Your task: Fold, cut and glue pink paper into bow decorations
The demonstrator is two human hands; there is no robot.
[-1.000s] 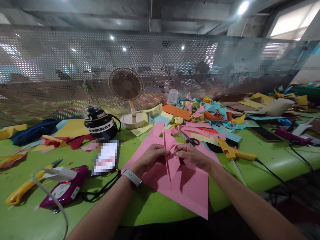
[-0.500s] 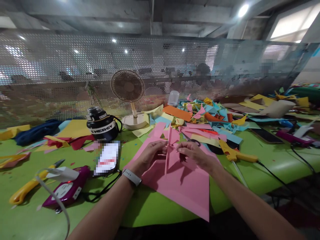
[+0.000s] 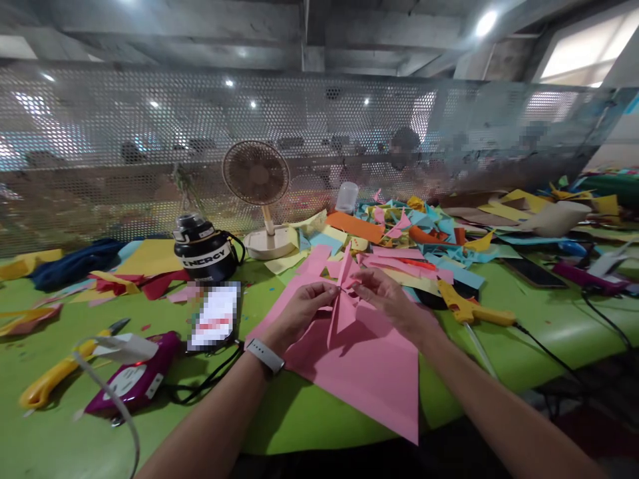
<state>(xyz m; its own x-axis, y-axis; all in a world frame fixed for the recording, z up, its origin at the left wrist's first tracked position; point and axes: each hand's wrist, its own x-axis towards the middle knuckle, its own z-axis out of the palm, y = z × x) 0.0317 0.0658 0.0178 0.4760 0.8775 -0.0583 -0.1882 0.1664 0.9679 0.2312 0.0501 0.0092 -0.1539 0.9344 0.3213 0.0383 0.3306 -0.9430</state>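
Note:
A folded pink paper piece (image 3: 344, 316) stands on edge above a large flat pink sheet (image 3: 372, 379). My left hand (image 3: 307, 306) is closed on it from the left, thumb and forefinger pinching near its middle. From the right, my right hand (image 3: 382, 296) has its bent fingertips together at the paper's side flap. A small dark spot shows between the fingertips, too small to name. Shadows of the hands and paper fall on the sheet. Part of the folded paper is hidden behind the fingers.
Right of the sheet lies a yellow glue gun (image 3: 464, 306). Coloured paper scraps (image 3: 424, 226) are heaped behind. To the left are a purple power strip (image 3: 144, 376), a yellow cutter (image 3: 60, 372), a phone (image 3: 214, 316), a black bottle (image 3: 204, 253) and a fan (image 3: 257, 173).
My right hand has moved left and up, bringing its fingertips to the folded pink paper. The paper has tilted slightly, its top leaning right. My left hand stays on it.

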